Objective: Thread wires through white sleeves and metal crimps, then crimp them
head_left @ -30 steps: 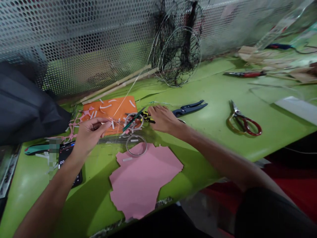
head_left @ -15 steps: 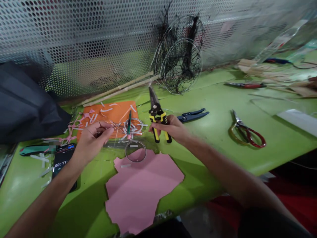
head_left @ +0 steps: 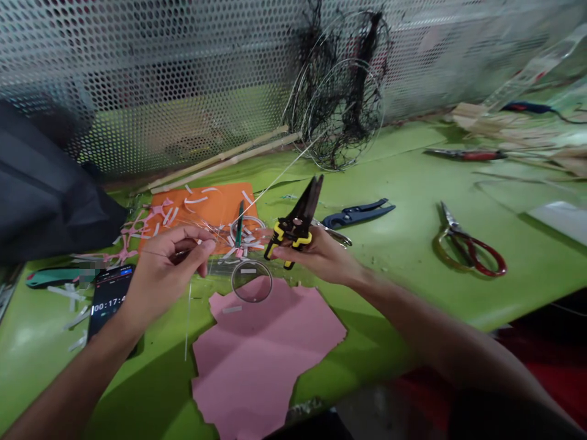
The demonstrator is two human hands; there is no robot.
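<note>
My left hand (head_left: 177, 256) is closed in a pinch on a thin pale strand (head_left: 284, 172), which slants up to the right; a lower end hangs under the hand. In my right hand (head_left: 323, 253) are yellow-and-black wire strippers (head_left: 298, 221), jaws pointing up and slightly parted, apart from the strand. Between and below the hands, a thin ring (head_left: 252, 299) overlaps the top of a jagged pink sheet (head_left: 270, 354). Behind them lies an orange sheet (head_left: 220, 198) with white strips, a green slim tool (head_left: 239, 223) and another ring.
Blue-handled pliers (head_left: 360, 212) and red-handled scissors (head_left: 468, 247) lie to the right, with red-handled pliers (head_left: 477, 155) farther back. A phone (head_left: 107, 299) and a green cutter (head_left: 59, 276) are at left. Wire hoops with black netting (head_left: 348, 104) lean on the perforated panel (head_left: 183, 79).
The wire strippers have turned from leaning left to leaning right, and have moved slightly lower. The pale strand now shows clearly, slanting up from my left hand, which still pinches. The view has shifted slightly.
</note>
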